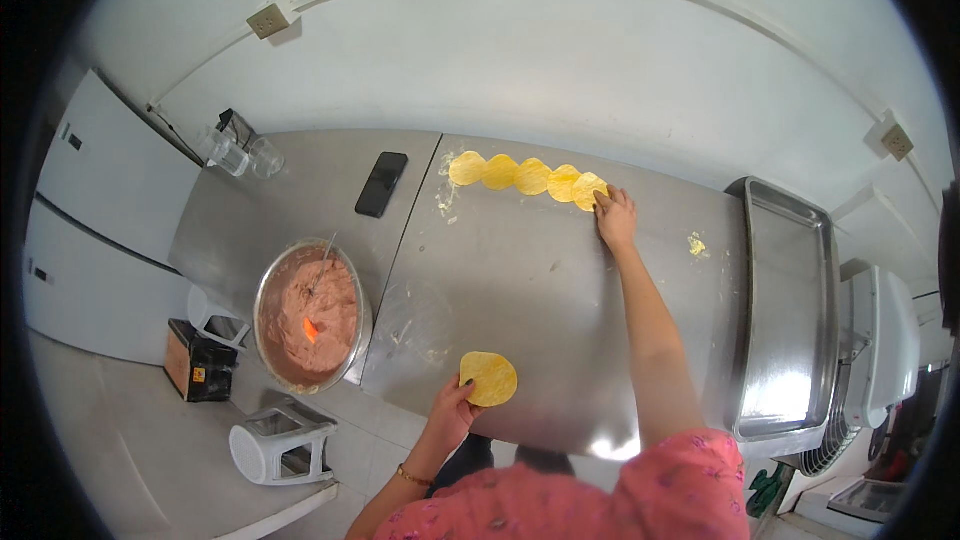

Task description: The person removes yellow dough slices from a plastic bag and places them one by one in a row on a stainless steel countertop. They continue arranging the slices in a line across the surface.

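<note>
A row of several yellow tortillas [500, 172] lies along the far side of the steel table, each beside or slightly over its neighbour. My right hand [617, 218] reaches out to the tortilla at the row's right end [589, 191], thumb and fingers closed on its right edge. Close to the table's near edge, my left hand [455, 406] pinches another yellow tortilla [490, 380] by its left side, the thumb on top. To the left, a metal bowl [262, 325] holds a pink, pasty mixture [333, 304] with a utensil handle and an orange object in it.
A black phone [381, 184] lies at the far left of the steel table [500, 280], near clear plastic containers [230, 155]. An empty metal tray [789, 315] stands on the right. Yellow crumbs [697, 244] dot the tabletop. A white stool [283, 443] is at lower left.
</note>
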A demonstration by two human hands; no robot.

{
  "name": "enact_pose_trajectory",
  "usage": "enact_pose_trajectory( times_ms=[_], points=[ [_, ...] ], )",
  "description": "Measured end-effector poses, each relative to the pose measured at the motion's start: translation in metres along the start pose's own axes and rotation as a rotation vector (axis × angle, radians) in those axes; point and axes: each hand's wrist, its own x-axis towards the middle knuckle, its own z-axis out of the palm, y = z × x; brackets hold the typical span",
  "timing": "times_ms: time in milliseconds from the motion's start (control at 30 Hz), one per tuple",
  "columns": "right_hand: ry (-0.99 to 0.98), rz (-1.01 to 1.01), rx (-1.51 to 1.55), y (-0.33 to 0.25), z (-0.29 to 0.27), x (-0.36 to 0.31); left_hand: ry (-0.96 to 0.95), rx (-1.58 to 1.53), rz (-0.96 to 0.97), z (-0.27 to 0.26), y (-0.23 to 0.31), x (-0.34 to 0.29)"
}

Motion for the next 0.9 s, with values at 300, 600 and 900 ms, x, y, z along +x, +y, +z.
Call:
enact_pose_trajectory(
  times_ms=[300, 600, 900],
  points=[
    [0.032, 0.078, -0.057, 0.001, -0.002, 0.007, -0.021, 0.043, 0.004, -0.001, -0.005, 0.002],
    [0.032, 0.170, -0.046, 0.004, 0.008, 0.007, -0.040, 0.029, -0.005, -0.012, -0.003, -0.003],
    [0.257, 0.222, 0.261, -0.018, -0.029, -0.012, -0.054, 0.013, -0.034, -0.031, 0.008, -0.013]
  ],
)
